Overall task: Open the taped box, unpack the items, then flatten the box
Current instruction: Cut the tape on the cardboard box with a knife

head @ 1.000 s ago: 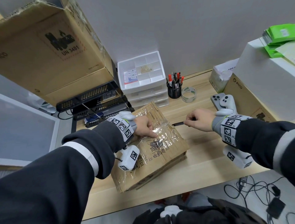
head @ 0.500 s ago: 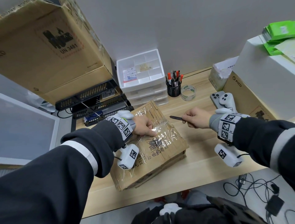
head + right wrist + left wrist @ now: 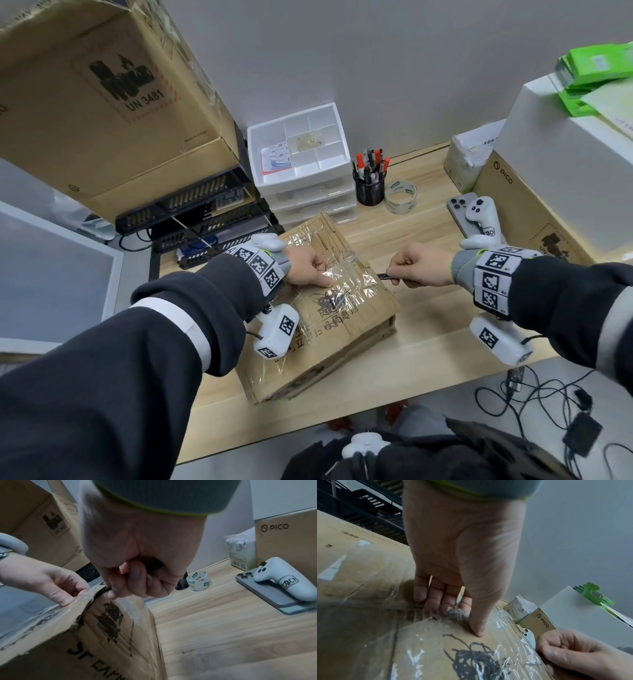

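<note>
A worn cardboard box (image 3: 342,342) wrapped in clear tape lies on the wooden desk (image 3: 428,329). My left hand (image 3: 308,270) presses down on its taped top, thumb and fingertips (image 3: 436,605) flat against the tape. My right hand (image 3: 414,267) grips a small black knife (image 3: 385,277) in a fist. The blade (image 3: 102,590) touches the box's upper right edge at the flap seam, where the tape (image 3: 132,607) runs down the box side (image 3: 106,642). The box's contents are hidden.
Behind the box stand a white drawer unit (image 3: 301,171), a pen cup (image 3: 370,192) and a tape roll (image 3: 400,197). A phone with a white controller (image 3: 481,214) and a PICO carton (image 3: 524,212) sit at right. A big carton (image 3: 102,102) tops a black rack at left.
My right hand has moved left with the knife, from above the bare desk to the box's right top edge. My left hand stays pressed on the box.
</note>
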Demonstrator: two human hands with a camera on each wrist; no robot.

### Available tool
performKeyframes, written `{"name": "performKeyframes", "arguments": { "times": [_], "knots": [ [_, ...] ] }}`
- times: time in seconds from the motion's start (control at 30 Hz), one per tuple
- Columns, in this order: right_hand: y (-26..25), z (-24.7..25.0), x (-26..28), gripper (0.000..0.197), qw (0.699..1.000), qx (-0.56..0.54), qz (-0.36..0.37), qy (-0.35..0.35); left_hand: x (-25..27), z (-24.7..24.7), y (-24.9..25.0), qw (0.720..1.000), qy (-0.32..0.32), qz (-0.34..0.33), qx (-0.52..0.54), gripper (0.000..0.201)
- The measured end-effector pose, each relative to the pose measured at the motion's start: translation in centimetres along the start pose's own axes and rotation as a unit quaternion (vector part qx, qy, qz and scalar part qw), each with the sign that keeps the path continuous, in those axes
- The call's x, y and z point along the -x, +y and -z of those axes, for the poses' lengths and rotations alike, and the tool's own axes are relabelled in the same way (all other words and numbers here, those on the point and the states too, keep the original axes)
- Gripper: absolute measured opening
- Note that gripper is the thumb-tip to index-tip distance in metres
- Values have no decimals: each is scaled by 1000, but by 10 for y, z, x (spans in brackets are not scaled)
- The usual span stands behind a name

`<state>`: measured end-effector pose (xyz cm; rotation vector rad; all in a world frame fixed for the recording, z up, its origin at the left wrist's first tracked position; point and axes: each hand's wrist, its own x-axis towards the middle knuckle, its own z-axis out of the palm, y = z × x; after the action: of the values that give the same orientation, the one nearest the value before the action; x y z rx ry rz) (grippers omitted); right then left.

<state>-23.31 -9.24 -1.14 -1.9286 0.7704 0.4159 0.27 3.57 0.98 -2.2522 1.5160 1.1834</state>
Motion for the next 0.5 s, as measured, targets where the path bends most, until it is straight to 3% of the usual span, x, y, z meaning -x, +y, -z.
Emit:
{"name": "performKeyframes", "arguments": {
  "times": [0.2, 0.37, 0.5],
  "knots": [
    [10, 4, 3, 29, 997, -56, -26, 44, 5, 0, 0, 1000, 8, 0, -15, 27],
    [22, 5, -1, 32, 992, -90, -60, 69, 8, 1, 2, 999, -9, 18, -43, 38],
    [26, 7, -5, 33, 988, -83, -79, 101, 9, 2, 4, 999, -16, 35, -31, 32]
  ]
}}
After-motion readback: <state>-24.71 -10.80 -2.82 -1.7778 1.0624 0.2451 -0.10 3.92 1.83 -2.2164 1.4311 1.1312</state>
